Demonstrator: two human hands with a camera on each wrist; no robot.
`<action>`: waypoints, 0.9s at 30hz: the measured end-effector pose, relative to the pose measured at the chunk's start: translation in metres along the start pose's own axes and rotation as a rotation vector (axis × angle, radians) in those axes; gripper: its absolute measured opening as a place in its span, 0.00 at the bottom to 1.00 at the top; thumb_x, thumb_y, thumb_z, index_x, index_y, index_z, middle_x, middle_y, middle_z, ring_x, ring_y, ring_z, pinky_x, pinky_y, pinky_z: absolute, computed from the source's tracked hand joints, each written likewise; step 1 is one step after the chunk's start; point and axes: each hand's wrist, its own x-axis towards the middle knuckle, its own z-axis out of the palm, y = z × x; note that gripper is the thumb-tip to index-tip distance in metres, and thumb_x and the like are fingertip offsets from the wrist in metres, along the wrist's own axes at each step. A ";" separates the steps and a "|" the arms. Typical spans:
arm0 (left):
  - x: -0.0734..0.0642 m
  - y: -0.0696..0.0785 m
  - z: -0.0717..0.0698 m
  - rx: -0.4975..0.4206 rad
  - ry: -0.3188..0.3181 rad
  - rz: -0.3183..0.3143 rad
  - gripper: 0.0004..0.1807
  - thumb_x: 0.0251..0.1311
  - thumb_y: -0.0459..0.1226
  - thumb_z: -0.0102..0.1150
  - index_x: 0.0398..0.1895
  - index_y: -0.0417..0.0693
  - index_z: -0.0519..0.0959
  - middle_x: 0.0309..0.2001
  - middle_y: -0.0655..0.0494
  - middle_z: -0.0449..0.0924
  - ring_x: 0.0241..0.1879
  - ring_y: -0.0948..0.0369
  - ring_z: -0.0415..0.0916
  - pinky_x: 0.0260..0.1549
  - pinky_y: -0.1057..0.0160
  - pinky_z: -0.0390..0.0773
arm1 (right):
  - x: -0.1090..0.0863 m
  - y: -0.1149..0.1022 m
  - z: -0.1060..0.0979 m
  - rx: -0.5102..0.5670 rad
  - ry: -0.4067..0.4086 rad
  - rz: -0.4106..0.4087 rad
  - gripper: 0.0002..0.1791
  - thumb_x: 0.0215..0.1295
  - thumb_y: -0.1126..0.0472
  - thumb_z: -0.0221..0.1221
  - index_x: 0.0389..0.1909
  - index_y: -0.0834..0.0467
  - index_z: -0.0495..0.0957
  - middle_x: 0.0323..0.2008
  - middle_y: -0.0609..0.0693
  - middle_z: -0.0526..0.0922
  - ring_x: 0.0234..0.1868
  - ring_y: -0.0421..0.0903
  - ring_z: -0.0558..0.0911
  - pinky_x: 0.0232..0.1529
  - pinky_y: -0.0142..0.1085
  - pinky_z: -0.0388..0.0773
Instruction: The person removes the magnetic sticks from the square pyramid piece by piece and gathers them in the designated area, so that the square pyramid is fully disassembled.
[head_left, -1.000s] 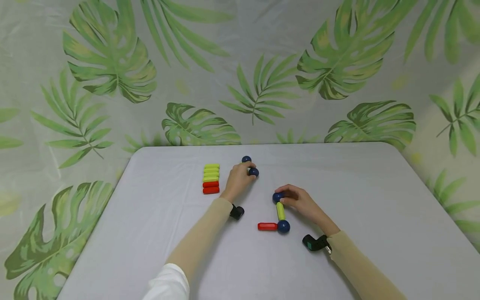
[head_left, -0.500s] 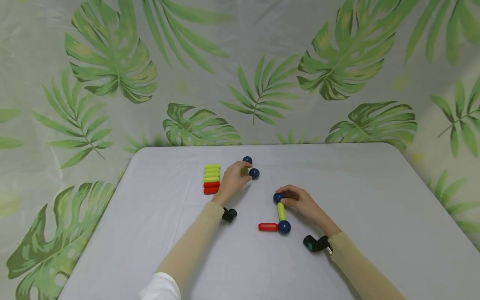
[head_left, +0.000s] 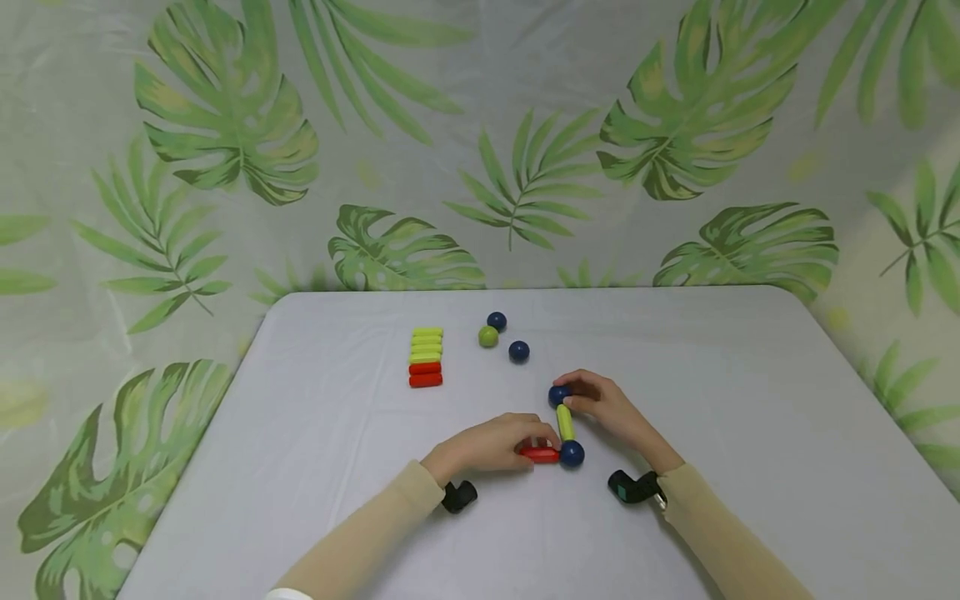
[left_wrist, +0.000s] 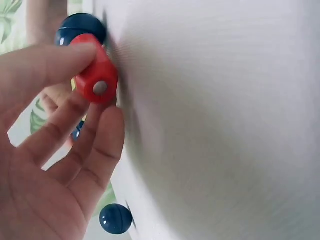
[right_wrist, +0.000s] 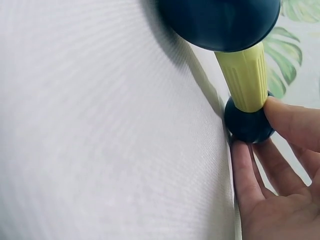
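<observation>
My left hand pinches a red magnetic rod between thumb and fingers. In the left wrist view a silvery magnet tip shows on the free end of this red rod. Its other end meets a dark blue ball on the table. From that ball a yellow-green rod runs away to a second blue ball. My right hand holds this second ball by the fingertips. The right wrist view shows the ribbed yellow-green rod touching both balls.
Two loose blue balls and a green ball lie farther back. To their left, several yellow-green rods and two red rods lie in a stacked row. A white cloth covers the table; a leaf-patterned curtain hangs behind.
My left hand has left the loose balls at the back and come toward me, taking hold of the red rod. The green ball is now uncovered. My right hand has stayed put.
</observation>
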 end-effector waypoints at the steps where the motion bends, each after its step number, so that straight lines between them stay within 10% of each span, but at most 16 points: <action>1: 0.000 0.002 0.002 0.042 0.012 -0.006 0.20 0.57 0.30 0.63 0.53 0.55 0.77 0.42 0.63 0.74 0.39 0.68 0.70 0.41 0.75 0.70 | 0.000 0.000 0.000 0.002 -0.001 -0.001 0.16 0.68 0.67 0.56 0.55 0.64 0.74 0.55 0.60 0.75 0.55 0.56 0.74 0.53 0.42 0.73; 6: -0.001 0.006 0.002 0.162 0.039 -0.026 0.17 0.58 0.32 0.61 0.50 0.57 0.79 0.35 0.63 0.71 0.34 0.67 0.68 0.34 0.76 0.69 | 0.001 -0.001 0.001 0.002 0.001 0.006 0.16 0.68 0.66 0.56 0.55 0.64 0.74 0.55 0.60 0.75 0.56 0.56 0.74 0.55 0.45 0.72; 16: -0.024 -0.009 -0.010 -0.001 0.180 -0.072 0.14 0.58 0.30 0.61 0.46 0.53 0.81 0.37 0.66 0.76 0.35 0.67 0.70 0.36 0.73 0.73 | 0.001 -0.001 0.000 -0.008 0.006 0.001 0.16 0.67 0.66 0.57 0.55 0.64 0.74 0.54 0.60 0.76 0.53 0.55 0.75 0.53 0.39 0.72; 27: -0.019 -0.004 -0.002 0.085 0.070 -0.033 0.19 0.55 0.30 0.60 0.50 0.57 0.77 0.36 0.63 0.69 0.36 0.66 0.66 0.35 0.73 0.68 | 0.000 -0.001 -0.001 -0.003 0.001 -0.023 0.16 0.67 0.66 0.56 0.55 0.64 0.74 0.54 0.60 0.76 0.55 0.56 0.74 0.55 0.41 0.70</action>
